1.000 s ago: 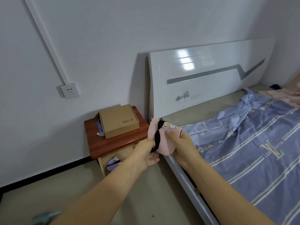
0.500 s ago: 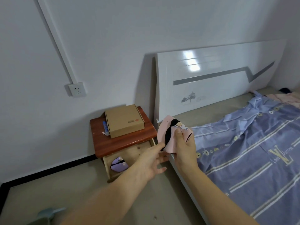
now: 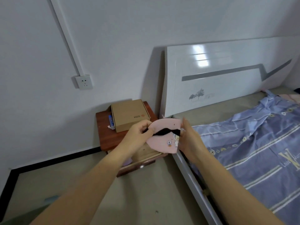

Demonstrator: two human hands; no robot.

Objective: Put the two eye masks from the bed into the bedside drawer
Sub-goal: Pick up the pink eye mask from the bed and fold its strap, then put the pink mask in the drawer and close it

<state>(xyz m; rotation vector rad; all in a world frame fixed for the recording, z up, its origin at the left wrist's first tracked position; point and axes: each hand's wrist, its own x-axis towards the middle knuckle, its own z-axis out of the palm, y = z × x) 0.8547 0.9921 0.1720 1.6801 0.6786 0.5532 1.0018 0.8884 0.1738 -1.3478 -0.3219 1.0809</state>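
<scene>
A pink eye mask (image 3: 164, 140) with a black strap is held flat in the air between both hands, above the open drawer (image 3: 142, 161) of the red-brown bedside table (image 3: 105, 137). My left hand (image 3: 138, 137) pinches its left edge and strap. My right hand (image 3: 190, 140) holds its right edge. A sliver of a purple eye mask (image 3: 127, 160) shows in the drawer beside my left forearm, mostly hidden.
A cardboard box (image 3: 129, 114) and a blue tube (image 3: 111, 121) lie on the bedside table. To the right is the bed with a white headboard (image 3: 227, 75), white side rail (image 3: 191, 179) and blue patterned quilt (image 3: 259, 151). A wall socket (image 3: 83, 81) sits at upper left.
The mask has turned from upright to flat and moved left over the drawer. My left hand, free half a second ago, now grips its left edge again.
</scene>
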